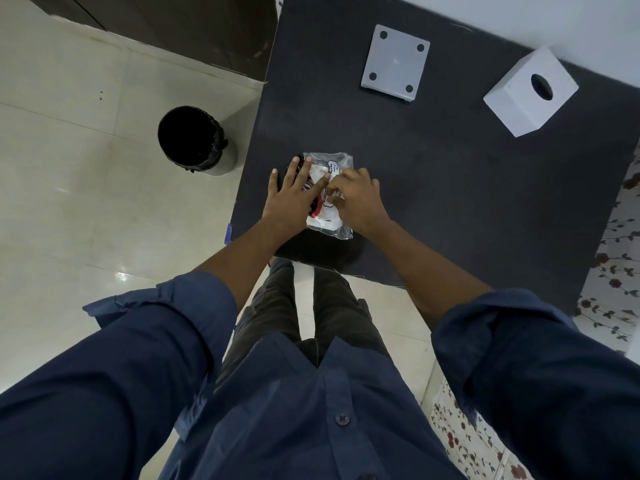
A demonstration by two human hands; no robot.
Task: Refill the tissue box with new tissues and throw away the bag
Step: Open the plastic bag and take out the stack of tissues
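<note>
Clear plastic bag [329,195], with white tissues inside, lies at the near left of the dark table [450,188]. It is pressed flat by the left hand [294,195], fingers spread wide. The right hand [360,199] is curled on the bag's middle, apparently pinching the film. Bag judged not yet emptied. White box [531,93] sits far right, its base [394,62] set apart beside it. Left to do: tissues into box, base refitted, bag into black bin [194,138] on the floor, left.

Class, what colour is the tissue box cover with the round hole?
White tissue box cover, seen in the head view.
</note>
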